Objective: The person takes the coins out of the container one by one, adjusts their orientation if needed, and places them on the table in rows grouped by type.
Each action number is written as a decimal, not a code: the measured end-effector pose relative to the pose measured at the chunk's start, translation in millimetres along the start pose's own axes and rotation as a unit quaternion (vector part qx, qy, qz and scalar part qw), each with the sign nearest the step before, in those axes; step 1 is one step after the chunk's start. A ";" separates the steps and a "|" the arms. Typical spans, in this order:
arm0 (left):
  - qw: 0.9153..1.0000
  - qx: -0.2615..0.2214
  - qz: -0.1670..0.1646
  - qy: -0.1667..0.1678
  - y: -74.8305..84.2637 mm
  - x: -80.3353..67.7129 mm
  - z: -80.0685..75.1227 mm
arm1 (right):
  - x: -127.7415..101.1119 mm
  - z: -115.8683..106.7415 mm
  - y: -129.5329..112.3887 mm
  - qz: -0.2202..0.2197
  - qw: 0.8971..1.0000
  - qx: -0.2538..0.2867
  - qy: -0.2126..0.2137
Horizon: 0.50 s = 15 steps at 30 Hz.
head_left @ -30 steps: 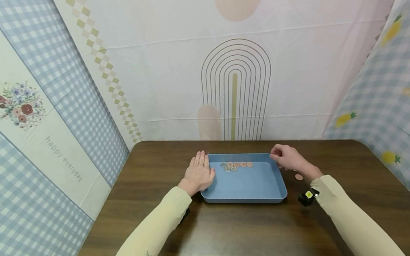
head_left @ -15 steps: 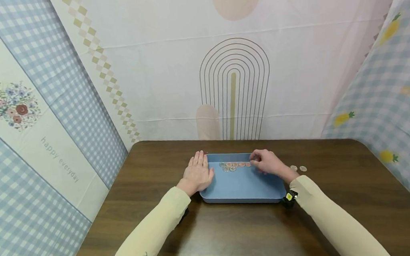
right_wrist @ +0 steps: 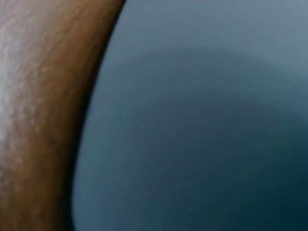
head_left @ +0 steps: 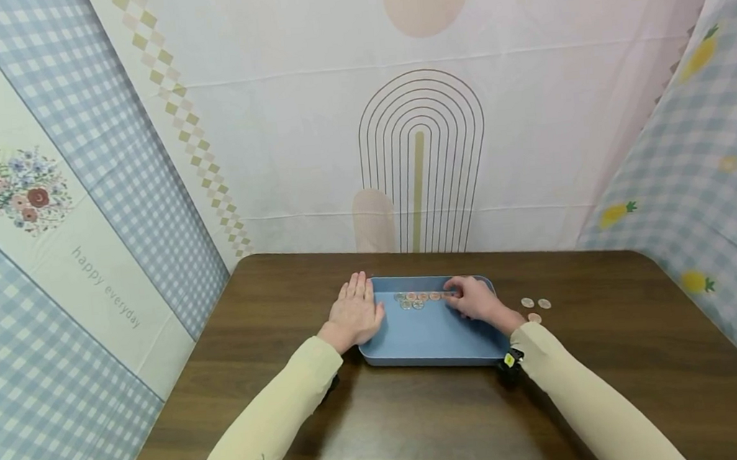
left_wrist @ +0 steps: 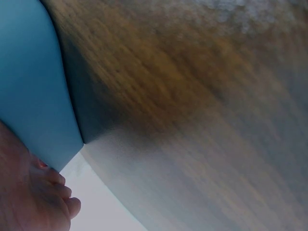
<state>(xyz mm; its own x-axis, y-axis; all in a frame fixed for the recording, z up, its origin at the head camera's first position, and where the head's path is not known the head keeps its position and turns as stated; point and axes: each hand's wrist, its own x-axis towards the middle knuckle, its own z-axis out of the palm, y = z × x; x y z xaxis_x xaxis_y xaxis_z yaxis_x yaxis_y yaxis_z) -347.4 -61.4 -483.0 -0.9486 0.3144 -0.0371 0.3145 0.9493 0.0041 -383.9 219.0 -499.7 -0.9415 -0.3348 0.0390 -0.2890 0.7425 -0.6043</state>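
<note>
Coins (head_left: 421, 298) lay in a row at the far end of the blue tray (head_left: 429, 337) on the worktop (head_left: 422, 413). In the head view, the right hand (head_left: 474, 298) had curled fingers at the row's end; whether it pinched a coin, I cannot tell. The left hand (head_left: 357, 310) lay flat against the tray's left wall. In the left wrist view, straight fingers (left_wrist: 53, 192) touched the tray's corner. The right wrist view showed only tray and worktop.

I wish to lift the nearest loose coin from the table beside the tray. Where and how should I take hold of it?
Probably by its thin edge, coming from above: the coin lies flat on the table, so no side stands up. Pinch across its rim with thumb and fingertip. The right hand is closest.
</note>
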 end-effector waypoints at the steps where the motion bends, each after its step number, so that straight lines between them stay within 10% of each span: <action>1: 1.000 -0.002 0.001 0.000 0.0 -0.1 -0.1 | -0.3 0.8 0.6 0.005 1.000 -0.002 0.004; 15: 1.000 0.005 0.002 -0.005 0.7 -2.4 -2.5 | -1.0 5.1 -0.3 0.038 0.999 -0.018 0.016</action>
<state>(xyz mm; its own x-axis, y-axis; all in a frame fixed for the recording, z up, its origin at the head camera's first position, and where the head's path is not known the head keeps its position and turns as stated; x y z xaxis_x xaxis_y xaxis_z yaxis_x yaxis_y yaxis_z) -345.1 -61.5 -480.4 -0.9467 0.3188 -0.0465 0.3194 0.9476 -0.0059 -382.0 216.1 -503.6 -0.9661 -0.2573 0.0201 -0.2214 0.7862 -0.5770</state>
